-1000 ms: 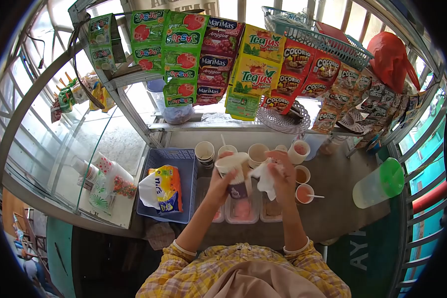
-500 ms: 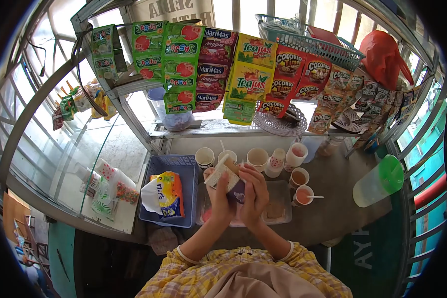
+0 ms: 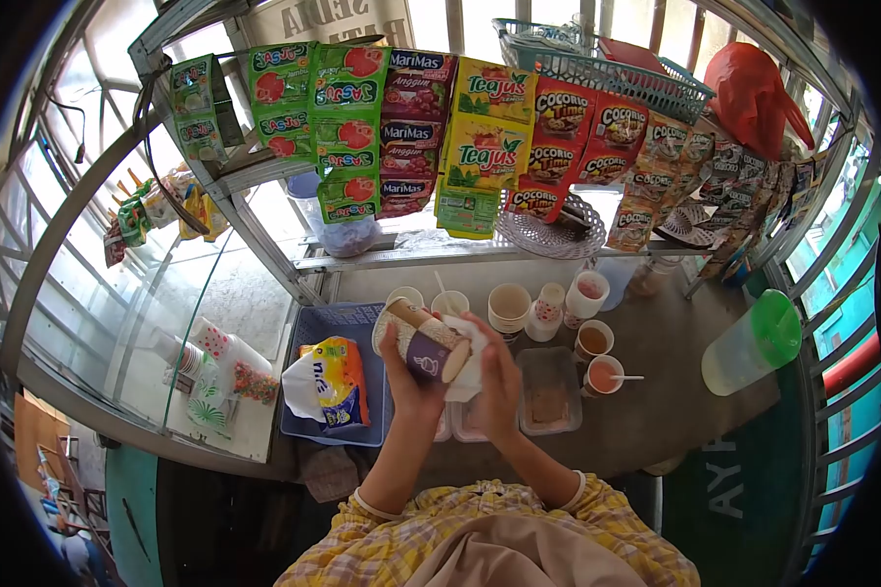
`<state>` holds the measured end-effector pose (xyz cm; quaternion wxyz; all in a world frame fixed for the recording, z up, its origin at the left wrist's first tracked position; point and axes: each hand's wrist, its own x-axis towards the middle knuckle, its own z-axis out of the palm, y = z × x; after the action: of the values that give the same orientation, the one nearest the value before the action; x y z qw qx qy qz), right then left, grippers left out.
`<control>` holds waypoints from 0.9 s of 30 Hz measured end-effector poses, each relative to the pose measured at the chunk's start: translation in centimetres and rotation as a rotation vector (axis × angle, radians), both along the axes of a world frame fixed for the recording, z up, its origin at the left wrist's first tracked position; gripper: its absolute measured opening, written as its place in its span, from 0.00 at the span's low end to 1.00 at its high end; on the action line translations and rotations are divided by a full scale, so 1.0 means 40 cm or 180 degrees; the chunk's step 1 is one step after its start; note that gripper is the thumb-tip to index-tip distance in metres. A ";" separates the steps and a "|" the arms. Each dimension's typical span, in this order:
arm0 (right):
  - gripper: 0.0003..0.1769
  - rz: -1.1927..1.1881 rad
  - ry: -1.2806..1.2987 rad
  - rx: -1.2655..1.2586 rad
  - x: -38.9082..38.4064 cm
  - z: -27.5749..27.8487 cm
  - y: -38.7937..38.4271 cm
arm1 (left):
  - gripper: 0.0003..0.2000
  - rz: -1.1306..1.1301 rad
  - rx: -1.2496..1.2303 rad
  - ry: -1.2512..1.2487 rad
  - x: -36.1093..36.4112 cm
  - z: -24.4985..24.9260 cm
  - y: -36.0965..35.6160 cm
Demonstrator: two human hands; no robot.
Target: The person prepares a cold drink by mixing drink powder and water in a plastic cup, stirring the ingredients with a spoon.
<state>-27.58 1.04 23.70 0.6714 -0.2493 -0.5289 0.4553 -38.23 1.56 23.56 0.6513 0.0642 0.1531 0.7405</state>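
Observation:
My left hand (image 3: 413, 389) is wrapped round a tilted paper cup (image 3: 429, 350) with a purple, brown and white print. A crumpled white tissue (image 3: 473, 354) is gripped in my right hand (image 3: 500, 386) and pressed to the lower right end of the cup. Beneath my hands are plastic containers, one of them a clear tub (image 3: 548, 391) with brown contents. Behind them stand a stack of paper cups (image 3: 509, 311) and a cup with a white stick (image 3: 449, 301). To the right are cups of brown drink (image 3: 595, 338) and pink-orange drink (image 3: 604, 375).
A blue basket (image 3: 292, 391) at left holds a tissue pack (image 3: 333, 384). Wrapped cups (image 3: 233, 357) lie behind glass. A green-lidded jug (image 3: 754, 342) is on the right. Drink sachets (image 3: 411, 137) hang overhead from a metal frame, with a green basket (image 3: 607, 73) above.
The cup has turned and shifted left, showing more of its purple side. My right hand has moved down along it, and the white tissue now shows at its end.

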 end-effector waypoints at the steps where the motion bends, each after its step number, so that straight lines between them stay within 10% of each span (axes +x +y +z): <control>1: 0.24 0.0107 0.0481 -0.0370 0.003 -0.009 0.003 | 0.23 -0.0028 0.0028 -0.0246 -0.007 0.000 0.005; 14: 0.29 0.0269 0.2284 -0.1017 0.038 -0.035 0.023 | 0.27 0.0125 -0.0122 -0.0388 -0.034 -0.011 -0.001; 27: 0.19 0.0479 0.0344 -0.0846 0.029 -0.042 0.001 | 0.27 0.0100 -0.0149 -0.0282 -0.010 0.005 -0.010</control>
<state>-26.41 1.09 22.02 0.6240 -0.2708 -0.4442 0.5830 -38.64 1.15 23.78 0.6470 0.0137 0.1424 0.7489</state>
